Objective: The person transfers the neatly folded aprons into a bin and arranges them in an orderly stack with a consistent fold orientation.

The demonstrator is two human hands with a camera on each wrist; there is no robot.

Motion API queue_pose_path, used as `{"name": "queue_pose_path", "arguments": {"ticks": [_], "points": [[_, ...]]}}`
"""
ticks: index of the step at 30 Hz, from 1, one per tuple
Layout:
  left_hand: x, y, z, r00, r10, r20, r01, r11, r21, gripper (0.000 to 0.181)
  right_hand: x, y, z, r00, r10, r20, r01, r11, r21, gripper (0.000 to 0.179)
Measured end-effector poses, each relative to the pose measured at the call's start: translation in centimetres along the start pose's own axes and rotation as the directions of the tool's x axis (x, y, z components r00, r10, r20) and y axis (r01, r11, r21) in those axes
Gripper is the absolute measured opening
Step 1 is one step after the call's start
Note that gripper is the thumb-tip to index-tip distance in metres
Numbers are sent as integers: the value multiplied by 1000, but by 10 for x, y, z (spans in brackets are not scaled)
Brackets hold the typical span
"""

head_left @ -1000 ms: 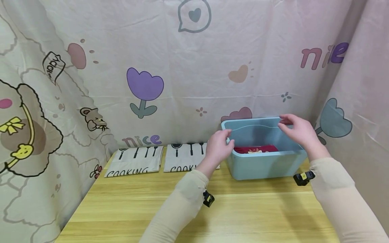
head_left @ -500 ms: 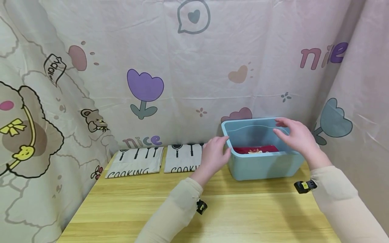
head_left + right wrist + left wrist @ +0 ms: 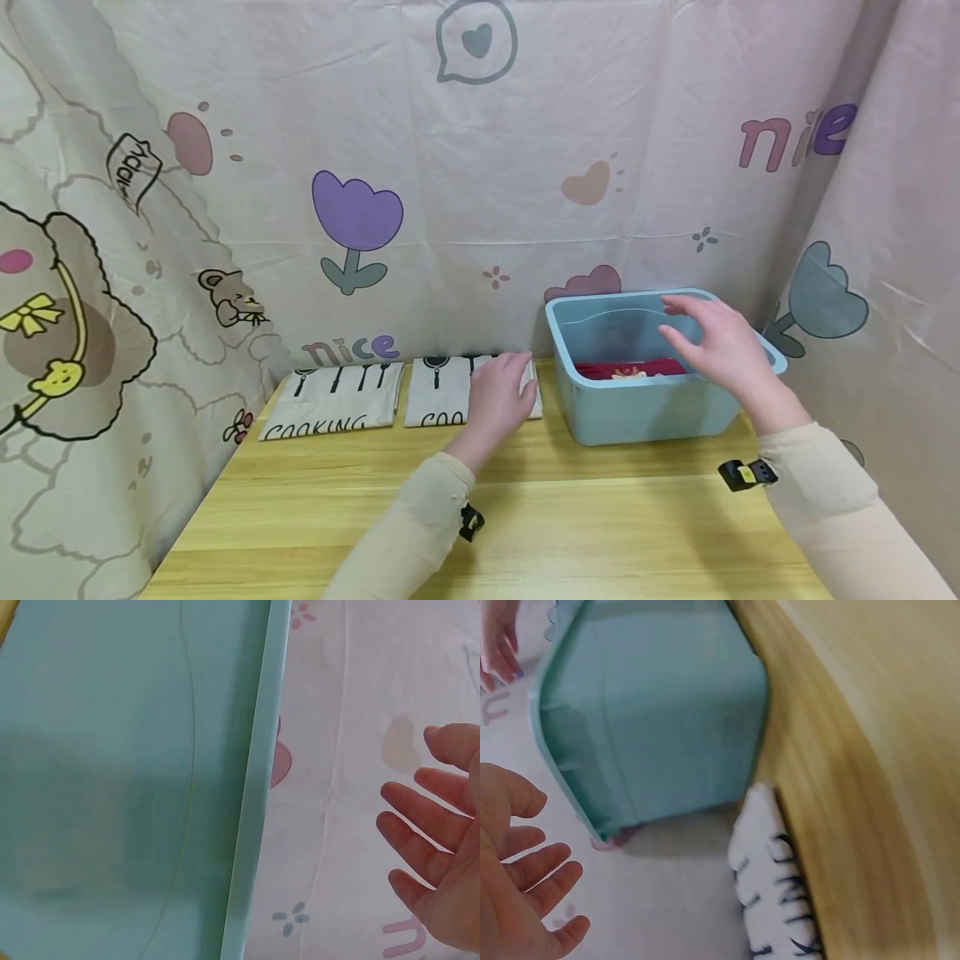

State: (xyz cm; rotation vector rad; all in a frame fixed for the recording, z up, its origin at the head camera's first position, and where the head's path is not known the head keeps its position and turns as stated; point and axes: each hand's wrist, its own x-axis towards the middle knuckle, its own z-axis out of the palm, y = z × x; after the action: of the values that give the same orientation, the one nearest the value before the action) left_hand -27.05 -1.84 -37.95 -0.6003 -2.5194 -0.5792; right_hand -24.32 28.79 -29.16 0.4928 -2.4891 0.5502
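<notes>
A light blue plastic bin [image 3: 645,414] stands at the back right of the table. Inside it lies something dark red [image 3: 667,367] with a pale pattern, partly hidden by the front rim. My right hand [image 3: 718,343] hovers over the bin's right part, fingers relaxed and apart, holding nothing. To the bin's left, my left hand [image 3: 497,404] is empty with loosely bent fingers, and it overlaps a folded white cloth [image 3: 435,396] printed with black utensils. In the left wrist view that hand's fingers [image 3: 551,881] are spread beside the bin's outer wall.
Another folded white cloth [image 3: 330,402] with "COOKING" lettering lies further left at the back of the wooden table [image 3: 600,525]. A printed curtain [image 3: 480,167] hangs right behind the bin and cloths, and continues down both sides.
My left hand has moved left and down, away from the bin's left rim to in front of the nearer cloth. My right hand has shifted slightly left over the bin.
</notes>
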Motion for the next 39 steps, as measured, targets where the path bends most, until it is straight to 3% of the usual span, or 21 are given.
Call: {"name": "queue_pose_path", "arguments": {"ticks": [9,17,23,29,39], "points": [[-11,-34,16,996,-68,58,63,995,76,41,-7,-15,11,994,-78,-79,80,997,23,49],[-20,-60,28,984,-145,105,135,986,100,41,-12,-24,25,982,-137,-129,143,989,38,48],[-25,-75,35,961,-233,151,218,970,111,44,-13,-34,38,984,-138,-112,146,987,62,47],[-27,-89,39,946,-281,161,265,957,117,41,-16,-43,50,978,-169,-118,180,980,90,46],[-37,-108,46,900,-373,225,341,925,169,38,-23,-59,69,944,-272,-188,298,946,130,48]]}}
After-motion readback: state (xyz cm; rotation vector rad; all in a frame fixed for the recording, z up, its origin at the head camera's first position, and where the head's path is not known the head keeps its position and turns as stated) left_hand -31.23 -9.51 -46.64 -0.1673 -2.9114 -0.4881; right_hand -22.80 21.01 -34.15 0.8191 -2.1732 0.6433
